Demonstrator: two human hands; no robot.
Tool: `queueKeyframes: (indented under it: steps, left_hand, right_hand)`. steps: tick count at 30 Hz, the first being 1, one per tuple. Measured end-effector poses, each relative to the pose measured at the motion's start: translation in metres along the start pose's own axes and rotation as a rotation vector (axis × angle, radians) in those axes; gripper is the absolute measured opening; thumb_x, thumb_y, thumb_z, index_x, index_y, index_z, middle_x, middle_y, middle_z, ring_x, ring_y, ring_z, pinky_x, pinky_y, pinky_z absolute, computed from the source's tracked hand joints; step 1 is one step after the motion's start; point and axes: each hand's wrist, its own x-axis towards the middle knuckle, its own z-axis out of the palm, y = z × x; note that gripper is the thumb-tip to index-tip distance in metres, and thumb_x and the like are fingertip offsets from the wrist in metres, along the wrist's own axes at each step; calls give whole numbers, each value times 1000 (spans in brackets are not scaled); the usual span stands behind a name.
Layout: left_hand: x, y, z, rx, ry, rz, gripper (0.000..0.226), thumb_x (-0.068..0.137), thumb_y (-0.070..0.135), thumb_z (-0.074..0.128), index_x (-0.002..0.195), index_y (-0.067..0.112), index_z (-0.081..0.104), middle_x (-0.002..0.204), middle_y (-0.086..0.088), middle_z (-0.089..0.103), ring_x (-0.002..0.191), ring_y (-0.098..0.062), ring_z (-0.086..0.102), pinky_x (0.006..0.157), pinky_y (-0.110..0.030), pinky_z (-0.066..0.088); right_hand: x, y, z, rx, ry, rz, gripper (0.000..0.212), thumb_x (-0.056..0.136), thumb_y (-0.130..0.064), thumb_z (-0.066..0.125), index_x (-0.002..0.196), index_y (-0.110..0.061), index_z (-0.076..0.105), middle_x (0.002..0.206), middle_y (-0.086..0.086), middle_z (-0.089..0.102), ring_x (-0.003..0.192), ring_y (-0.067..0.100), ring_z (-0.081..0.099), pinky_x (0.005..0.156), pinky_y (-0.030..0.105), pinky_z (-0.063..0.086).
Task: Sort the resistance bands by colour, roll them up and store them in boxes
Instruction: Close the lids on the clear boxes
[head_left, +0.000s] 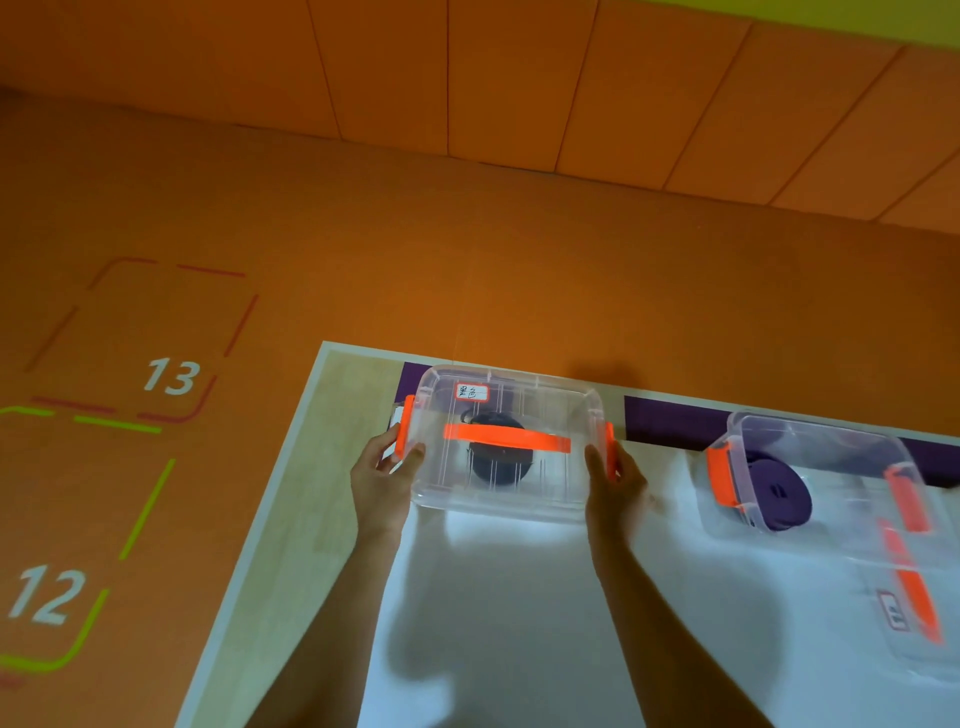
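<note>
1. Clear box (550, 405), lid on, orange handle (506, 438) across the top and an orange latch at each short end. It sits near the far left corner of the worktop (311, 493). We cannot tell whether it rests there or is raised.
2. Black band (501, 467), rolled into a coil, lies inside this box under the handle.
3. Label (471, 392), white with a red border, on the box's far side.
4. Left hand (384, 478) grips the box's left end, thumb on the lid by the latch.
5. Right hand (615, 483) grips the right end likewise.
6. Second clear box (831, 447), toward the far right edge and well apart from the first, holds a rolled purple band (779, 496).
7. White sheet (519, 623) covers most of the worktop. A purple strip (670, 421) runs along the far edge.
</note>
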Motion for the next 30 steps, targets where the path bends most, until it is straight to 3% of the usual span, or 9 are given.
queueKeyframes:
  steps: [4,9,14,16,19,21,26,30]
  left_hand:
    - [2,4,-1,132,37,64,34,86,23,87,118,16,76,119,-2,77,107,-22,71,96,-41,59]
    - [11,13,0,242,2,99,35,85,21,87,102,12,58,104,-6,73,94,-24,72,90,-42,64]
    - [4,17,-3,206,-78,194,45,92,19,81,135,18,67,118,7,72,99,-9,69,92,-28,56]
    - [0,17,-4,258,-66,259,34,94,17,79,127,13,75,112,2,78,91,-7,70,92,-29,59]
    - [-6,18,-2,298,-22,315,22,93,13,79,114,9,81,106,-2,80,86,-10,72,90,-35,63]
    - [-8,18,-1,314,-13,315,21,94,15,79,114,10,81,103,-1,81,84,-15,74,88,-38,64]
    - [-8,26,-2,543,-31,421,29,97,20,76,124,12,72,121,-8,76,108,-27,73,101,-41,56]
    - [-22,47,2,963,-41,659,45,90,12,81,132,6,66,130,-18,71,120,-38,68,100,-49,57]
  right_hand:
    - [-4,-4,2,-57,14,-43,39,98,-27,71,114,9,70,86,17,68,78,25,62,78,46,60]
    - [-2,-13,-1,-120,5,-47,36,96,-27,74,111,6,73,89,13,71,86,40,71,83,51,62]
    - [-3,-17,-2,-197,11,-63,36,97,-28,73,115,3,73,103,21,77,93,37,73,88,50,62]
    - [-3,-19,1,-198,26,-61,32,97,-26,74,112,3,74,99,19,77,89,35,73,82,40,61]
    - [-4,-23,2,-231,59,-61,26,97,-23,74,106,2,77,90,15,76,78,25,68,68,13,40]
    - [-6,-25,2,-266,59,-87,26,97,-22,73,108,1,76,90,15,77,77,22,65,66,9,33]
    - [-10,-35,-14,-405,-91,-211,34,103,-24,65,131,-5,67,115,15,76,97,25,72,83,36,59]
    - [-16,-41,-54,-623,-177,-350,41,105,-34,60,142,-14,61,134,11,69,117,30,69,96,44,58]
